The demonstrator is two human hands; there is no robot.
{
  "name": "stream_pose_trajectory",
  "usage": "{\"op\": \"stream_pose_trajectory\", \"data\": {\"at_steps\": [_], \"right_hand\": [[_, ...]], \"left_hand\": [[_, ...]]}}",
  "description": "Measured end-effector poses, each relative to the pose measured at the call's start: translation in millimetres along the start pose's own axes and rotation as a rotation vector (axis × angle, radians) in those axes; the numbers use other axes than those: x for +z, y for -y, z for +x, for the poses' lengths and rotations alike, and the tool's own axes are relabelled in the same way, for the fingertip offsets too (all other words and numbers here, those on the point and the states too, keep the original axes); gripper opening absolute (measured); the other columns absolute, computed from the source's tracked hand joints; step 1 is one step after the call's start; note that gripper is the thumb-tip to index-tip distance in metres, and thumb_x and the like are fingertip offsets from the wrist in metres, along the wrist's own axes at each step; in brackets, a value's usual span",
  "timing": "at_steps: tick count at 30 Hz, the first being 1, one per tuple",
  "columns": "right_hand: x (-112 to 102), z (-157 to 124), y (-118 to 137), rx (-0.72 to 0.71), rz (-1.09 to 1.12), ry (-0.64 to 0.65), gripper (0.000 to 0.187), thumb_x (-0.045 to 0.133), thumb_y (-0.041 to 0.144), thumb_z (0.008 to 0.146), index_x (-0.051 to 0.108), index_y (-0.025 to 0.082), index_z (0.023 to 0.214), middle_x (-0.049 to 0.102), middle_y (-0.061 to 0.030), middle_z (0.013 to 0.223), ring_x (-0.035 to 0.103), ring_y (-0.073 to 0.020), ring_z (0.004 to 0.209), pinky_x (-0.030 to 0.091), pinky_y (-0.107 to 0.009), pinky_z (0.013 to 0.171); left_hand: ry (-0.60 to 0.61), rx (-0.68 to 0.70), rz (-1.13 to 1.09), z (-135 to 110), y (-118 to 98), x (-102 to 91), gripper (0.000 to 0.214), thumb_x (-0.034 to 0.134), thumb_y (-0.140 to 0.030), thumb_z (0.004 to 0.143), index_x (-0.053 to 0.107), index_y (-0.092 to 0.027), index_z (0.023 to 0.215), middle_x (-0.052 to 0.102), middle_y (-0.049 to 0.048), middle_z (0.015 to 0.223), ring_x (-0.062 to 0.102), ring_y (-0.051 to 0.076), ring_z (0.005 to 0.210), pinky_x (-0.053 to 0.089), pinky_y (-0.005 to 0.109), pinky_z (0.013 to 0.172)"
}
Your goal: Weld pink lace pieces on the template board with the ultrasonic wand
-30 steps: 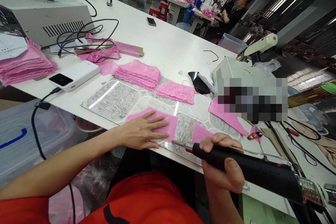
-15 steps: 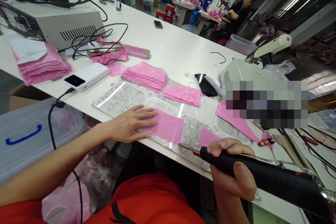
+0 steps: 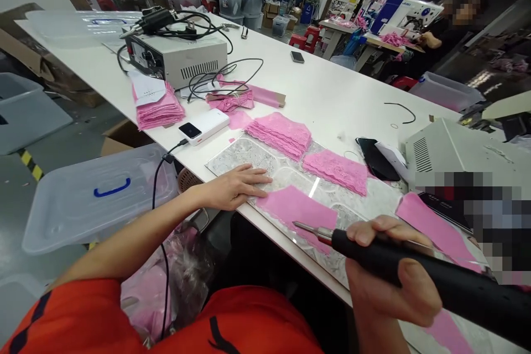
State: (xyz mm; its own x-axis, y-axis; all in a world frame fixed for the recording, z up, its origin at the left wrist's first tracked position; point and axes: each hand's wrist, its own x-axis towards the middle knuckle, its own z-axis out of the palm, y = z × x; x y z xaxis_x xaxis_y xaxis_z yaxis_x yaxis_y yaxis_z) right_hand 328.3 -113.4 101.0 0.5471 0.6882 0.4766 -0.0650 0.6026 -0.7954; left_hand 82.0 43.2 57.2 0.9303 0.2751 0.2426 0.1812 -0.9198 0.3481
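Note:
My left hand (image 3: 236,185) lies flat with its fingers stretched out on a grey stone-patterned board (image 3: 249,155), at the left end of a pink fabric piece (image 3: 296,207). My right hand (image 3: 385,260) is wrapped round a thick black-handled tool (image 3: 390,260) with a pointed metal tip. That tip points left and shows over the lower right part of the fabric piece; whether it touches cannot be told. Behind lie a stack of pink lace pieces (image 3: 282,134) and a second lace stack (image 3: 336,170). Another pink piece (image 3: 435,227) lies right of the tool.
A white power bank (image 3: 209,126) with a black cable is near the table's left edge. Grey boxes stand left (image 3: 194,58) and right (image 3: 452,149). A dark phone (image 3: 375,160) lies by the right box. A lidded plastic bin (image 3: 103,199) is below. A person (image 3: 440,33) sits at a sewing machine.
The view has swung left. My left hand has slid to the fabric's left end, uncovering more of it. The tool tip has gone from the fabric's right edge to over the piece.

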Motion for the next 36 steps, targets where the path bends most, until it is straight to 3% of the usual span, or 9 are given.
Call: {"op": "stream_pose_trajectory", "data": {"at_steps": [7,13,36], "right_hand": [[34.6,-1.3,-20.9,0.013,0.057,0.120,0.019,0.051,0.025,0.072,0.062,0.017,0.086,0.057,-0.0017,0.084,0.057,-0.0118,0.057,0.046,-0.032,0.055],[51.8,-2.9,-34.9,0.004,0.052,0.145,0.019,0.051,0.026,0.073,0.062,0.019,0.087,0.057,-0.0011,0.085,0.057,-0.0111,0.058,0.046,-0.031,0.057],[60.8,-3.0,-45.1,0.009,0.051,0.208,0.016,0.052,0.026,0.076,0.060,0.019,0.088,0.055,-0.0010,0.086,0.056,-0.0107,0.060,0.048,-0.031,0.057]], "left_hand": [[-0.046,0.046,0.002,-2.4,4.1,5.1,0.048,0.039,-0.004,0.085,0.065,-0.025,0.118,0.050,0.0048,0.143,0.033,0.026,0.141,0.027,0.052,0.112],[-0.098,0.080,-0.016,-2.7,4.7,7.0,0.040,0.039,-0.009,0.091,0.069,-0.026,0.111,0.053,0.0033,0.140,0.035,0.028,0.140,0.029,0.053,0.111],[-0.084,0.060,-0.032,-3.4,5.7,7.1,0.046,0.044,-0.004,0.084,0.067,-0.029,0.114,0.053,-0.0005,0.140,0.032,0.025,0.141,0.028,0.047,0.113]]}}
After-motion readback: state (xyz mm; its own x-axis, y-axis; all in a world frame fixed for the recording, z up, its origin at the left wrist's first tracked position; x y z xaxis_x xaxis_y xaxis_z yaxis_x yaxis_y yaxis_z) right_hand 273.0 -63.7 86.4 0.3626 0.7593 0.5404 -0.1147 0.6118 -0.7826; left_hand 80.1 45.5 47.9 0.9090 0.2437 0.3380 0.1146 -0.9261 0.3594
